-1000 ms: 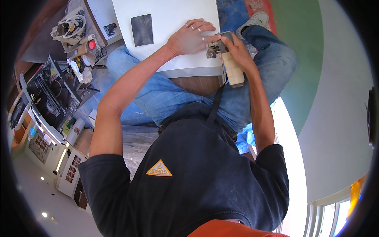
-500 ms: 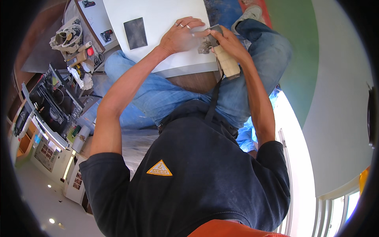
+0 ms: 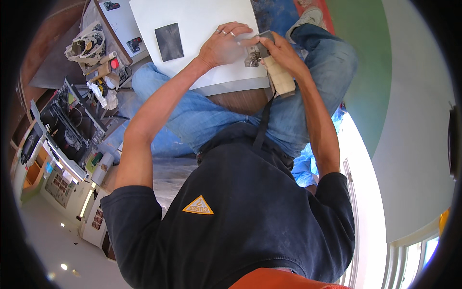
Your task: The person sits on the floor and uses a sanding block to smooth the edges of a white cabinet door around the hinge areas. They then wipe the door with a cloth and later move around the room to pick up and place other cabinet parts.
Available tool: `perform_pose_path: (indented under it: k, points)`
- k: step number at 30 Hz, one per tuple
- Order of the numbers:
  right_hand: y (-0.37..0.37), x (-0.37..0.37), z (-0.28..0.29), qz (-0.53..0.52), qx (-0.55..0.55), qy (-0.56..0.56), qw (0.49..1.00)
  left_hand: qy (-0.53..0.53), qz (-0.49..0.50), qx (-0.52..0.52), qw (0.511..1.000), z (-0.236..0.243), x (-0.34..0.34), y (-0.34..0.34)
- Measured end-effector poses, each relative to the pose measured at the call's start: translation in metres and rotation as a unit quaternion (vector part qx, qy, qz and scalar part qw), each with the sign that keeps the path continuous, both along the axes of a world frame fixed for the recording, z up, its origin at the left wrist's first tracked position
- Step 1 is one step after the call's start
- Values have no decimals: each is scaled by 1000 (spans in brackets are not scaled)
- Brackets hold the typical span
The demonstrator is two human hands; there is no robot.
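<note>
A white panel lies across my lap, with a dark rectangular sheet on it. My left hand, wearing rings, rests over the panel with fingers stretched toward the right; part of it is blurred. Close beside its fingertips, my right hand is closed on a dark grey flat piece, whose exact kind I cannot make out. A metal hinge sits at the panel's right edge, between the hands. Below my right hand a pale wooden block lies over my leg; whether that hand also grips it is hidden.
To the left are a whitish bag, a roller-shaped tool and a black open tool case. Another white panel with dark hinges stands beyond the lap panel. A green floor strip runs on the right.
The whole view has shifted slightly, so everything sits a little further right and lower. Both hands keep nearly the same pose, and the hinge shows more clearly now.
</note>
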State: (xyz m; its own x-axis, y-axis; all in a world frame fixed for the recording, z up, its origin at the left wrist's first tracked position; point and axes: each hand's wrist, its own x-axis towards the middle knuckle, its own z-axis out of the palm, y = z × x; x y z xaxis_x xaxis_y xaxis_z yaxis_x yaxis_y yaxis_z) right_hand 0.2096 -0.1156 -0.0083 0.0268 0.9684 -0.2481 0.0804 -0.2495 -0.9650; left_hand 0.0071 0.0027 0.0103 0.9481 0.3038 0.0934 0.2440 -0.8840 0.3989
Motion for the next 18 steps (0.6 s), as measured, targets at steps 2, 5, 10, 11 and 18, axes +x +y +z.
perform_pose_path:
  k: [2, 5, 10, 11, 18]
  points:
    - [6, -1, 3, -34, -113, 77, 990, 0, 17, -20, 1000, 0, 0, 0]
    - [7, -1, 11, -21, -119, 115, 986, -4, 22, -11, 1000, 3, 0, 1]
    - [-1, 14, 27, -99, -176, 119, 972, 24, 32, 24, 999, 10, 1, -3]
    - [-1, 20, 31, -123, -228, 136, 956, 24, 43, 30, 998, 11, 3, -4]
    - [7, 33, 41, -168, -221, 168, 946, 14, 6, 36, 999, 17, 21, 8]
